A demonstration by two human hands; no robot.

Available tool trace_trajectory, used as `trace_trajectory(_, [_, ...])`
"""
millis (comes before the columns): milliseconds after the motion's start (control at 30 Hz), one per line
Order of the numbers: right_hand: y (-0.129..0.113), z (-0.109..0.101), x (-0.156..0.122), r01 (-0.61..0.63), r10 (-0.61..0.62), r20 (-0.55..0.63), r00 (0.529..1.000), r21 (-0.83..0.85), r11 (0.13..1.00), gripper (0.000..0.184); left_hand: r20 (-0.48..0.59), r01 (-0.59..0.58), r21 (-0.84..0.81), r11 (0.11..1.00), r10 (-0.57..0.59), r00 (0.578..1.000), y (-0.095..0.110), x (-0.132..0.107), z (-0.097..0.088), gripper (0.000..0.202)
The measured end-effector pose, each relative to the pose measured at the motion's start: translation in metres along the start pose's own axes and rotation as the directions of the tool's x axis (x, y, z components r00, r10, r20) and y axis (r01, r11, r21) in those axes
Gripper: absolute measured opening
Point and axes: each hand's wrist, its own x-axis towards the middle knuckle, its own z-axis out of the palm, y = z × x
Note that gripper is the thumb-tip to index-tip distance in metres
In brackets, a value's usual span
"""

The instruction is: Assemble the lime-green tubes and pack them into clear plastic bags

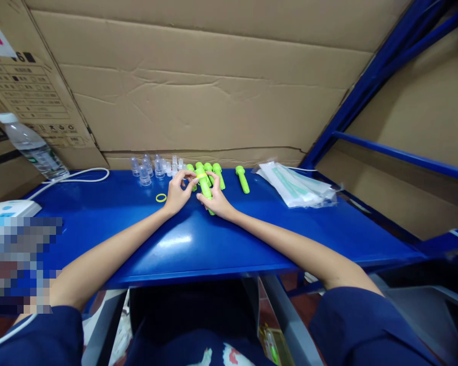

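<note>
My right hand (pixel 218 201) grips a lime-green plastic tube (pixel 205 187) over the blue table (pixel 274 229). My left hand (pixel 177 192) pinches a yellow rubber band around the tube's upper part. Behind my fingers lie a few more green tubes (pixel 218 174), and one green tube (pixel 243 179) lies apart to the right. A loose yellow rubber band (pixel 160 197) lies on the table just left of my left hand. Several small clear caps (pixel 151 168) stand at the back left.
A stack of clear sealed packets (pixel 297 185) lies at the right. A water bottle (pixel 32 146) leans at the far left beside a white cable (pixel 76 177) and a white box (pixel 11 208). Cardboard walls close the back; blue shelf bars (pixel 400 155) rise on the right.
</note>
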Motion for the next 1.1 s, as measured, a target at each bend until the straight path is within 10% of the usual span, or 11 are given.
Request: trace_trajectory(1100, [-0.002,0.0003,-0.0029,0.022,-0.022,-0.069,0.997,-0.004,1.0,0.06,-0.035,0.057,0.068,0.996,-0.055,0.998,0.0042,-0.004,-0.0021,0.019])
